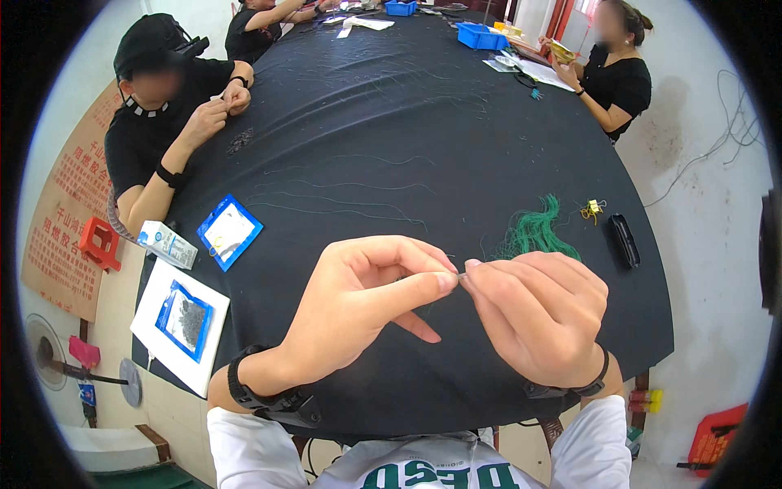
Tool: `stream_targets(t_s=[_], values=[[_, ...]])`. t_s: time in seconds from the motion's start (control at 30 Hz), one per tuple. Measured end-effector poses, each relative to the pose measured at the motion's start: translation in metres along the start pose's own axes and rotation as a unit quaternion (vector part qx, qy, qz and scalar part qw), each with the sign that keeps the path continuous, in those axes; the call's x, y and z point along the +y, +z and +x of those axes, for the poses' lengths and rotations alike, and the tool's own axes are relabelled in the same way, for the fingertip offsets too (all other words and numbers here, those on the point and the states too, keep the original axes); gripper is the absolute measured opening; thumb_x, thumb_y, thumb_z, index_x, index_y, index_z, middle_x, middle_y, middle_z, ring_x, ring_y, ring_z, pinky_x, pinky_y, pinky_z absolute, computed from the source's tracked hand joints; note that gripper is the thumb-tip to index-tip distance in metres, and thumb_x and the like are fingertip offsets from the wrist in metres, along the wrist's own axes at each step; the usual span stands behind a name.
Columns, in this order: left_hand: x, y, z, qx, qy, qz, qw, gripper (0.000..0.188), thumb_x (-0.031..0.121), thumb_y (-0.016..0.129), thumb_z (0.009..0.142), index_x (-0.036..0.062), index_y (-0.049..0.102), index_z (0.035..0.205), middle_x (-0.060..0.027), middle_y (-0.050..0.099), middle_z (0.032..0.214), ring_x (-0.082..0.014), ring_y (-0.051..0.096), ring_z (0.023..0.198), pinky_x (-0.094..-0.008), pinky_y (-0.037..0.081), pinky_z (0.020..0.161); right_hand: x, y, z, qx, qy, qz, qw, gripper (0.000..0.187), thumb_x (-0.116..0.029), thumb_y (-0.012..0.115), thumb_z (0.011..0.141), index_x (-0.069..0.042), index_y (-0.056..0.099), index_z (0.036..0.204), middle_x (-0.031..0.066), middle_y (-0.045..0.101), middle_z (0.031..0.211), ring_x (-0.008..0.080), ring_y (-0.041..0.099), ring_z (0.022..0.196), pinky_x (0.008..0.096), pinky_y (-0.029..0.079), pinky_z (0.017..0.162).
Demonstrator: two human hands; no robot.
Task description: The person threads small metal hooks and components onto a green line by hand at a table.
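Above the near part of the table my left hand [346, 297] pinches with thumb and forefinger. My right hand [542, 314] pinches too, its fingertips meeting the left ones. Between them shows a tiny greyish piece [461, 276], too small to name. Just beyond my right hand lies a bundle of green thread [539, 232]. Several single green threads [350, 186] stretch across the black cloth [366, 130] ahead of my hands. To the left, a blue-edged bag of small dark bits [189, 319] rests on a white board [155, 326].
A blue-edged packet [230, 231] and a white carton [167, 244] lie at the left. A yellow clip [593, 210] and a black case [624, 241] sit right. Co-workers work at the far left and far right, near blue trays [479, 37].
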State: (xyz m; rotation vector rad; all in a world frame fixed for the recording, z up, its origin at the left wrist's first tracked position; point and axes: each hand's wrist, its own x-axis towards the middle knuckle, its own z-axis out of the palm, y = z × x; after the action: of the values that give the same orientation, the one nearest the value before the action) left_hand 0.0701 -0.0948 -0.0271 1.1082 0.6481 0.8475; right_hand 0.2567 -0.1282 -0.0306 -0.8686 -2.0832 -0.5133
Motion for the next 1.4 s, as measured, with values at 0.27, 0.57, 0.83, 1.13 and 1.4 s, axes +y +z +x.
stream_targets(t_s=[0.27,0.57,0.83,1.13,1.4], values=[[-0.0005,0.0006,-0.0001,0.003,0.010,0.027,1.000,0.011,0.006,0.059,0.085,-0.0037,0.063,0.087,-0.0142,0.060,0.097,-0.0168,0.062,0.081,-0.0316,0.059,0.054,0.0020,0.0007,-0.0008,0.009,0.015,0.013,1.000,0.025,-0.004,0.068,0.059,-0.001,0.066,0.084,0.0057,0.063,0.072,0.0159,0.060,0.058,0.0254,0.045,0.048],[-0.0021,-0.0005,0.0004,-0.027,0.025,0.000,0.999,0.012,0.007,0.056,0.089,-0.0030,0.059,0.094,-0.0107,0.063,0.081,-0.0105,0.058,0.059,-0.0230,0.050,0.047,0.0023,-0.0019,0.0028,0.016,0.030,0.025,0.999,0.025,-0.003,0.069,0.058,-0.003,0.065,0.082,0.0054,0.062,0.071,0.0170,0.060,0.058,0.0258,0.046,0.049],[0.0023,0.0011,-0.0014,-0.001,0.024,0.053,0.998,0.009,0.006,0.059,0.087,-0.0014,0.060,0.092,-0.0065,0.061,0.074,-0.0015,0.041,0.052,-0.0166,0.024,0.045,0.0029,-0.0025,0.0032,0.017,0.034,0.035,0.999,0.023,-0.001,0.068,0.058,-0.003,0.065,0.081,0.0051,0.062,0.071,0.0170,0.060,0.057,0.0262,0.046,0.048],[0.0021,0.0024,-0.0016,-0.003,0.042,0.046,0.998,0.010,0.006,0.060,0.086,-0.0023,0.061,0.092,-0.0057,0.061,0.072,-0.0016,0.040,0.052,-0.0172,0.024,0.044,0.0042,-0.0031,0.0049,0.020,0.039,0.051,0.998,0.022,-0.001,0.070,0.061,-0.003,0.065,0.082,0.0056,0.062,0.074,0.0169,0.059,0.057,0.0260,0.046,0.048],[0.0021,-0.0001,-0.0027,-0.024,0.051,0.025,0.998,0.011,0.004,0.060,0.086,-0.0044,0.062,0.093,-0.0084,0.063,0.080,-0.0066,0.050,0.065,-0.0200,0.036,0.058,0.0047,-0.0043,0.0082,0.012,0.044,0.066,0.997,0.026,-0.002,0.073,0.061,-0.004,0.064,0.085,0.0062,0.063,0.079,0.0178,0.059,0.057,0.0258,0.047,0.050]])
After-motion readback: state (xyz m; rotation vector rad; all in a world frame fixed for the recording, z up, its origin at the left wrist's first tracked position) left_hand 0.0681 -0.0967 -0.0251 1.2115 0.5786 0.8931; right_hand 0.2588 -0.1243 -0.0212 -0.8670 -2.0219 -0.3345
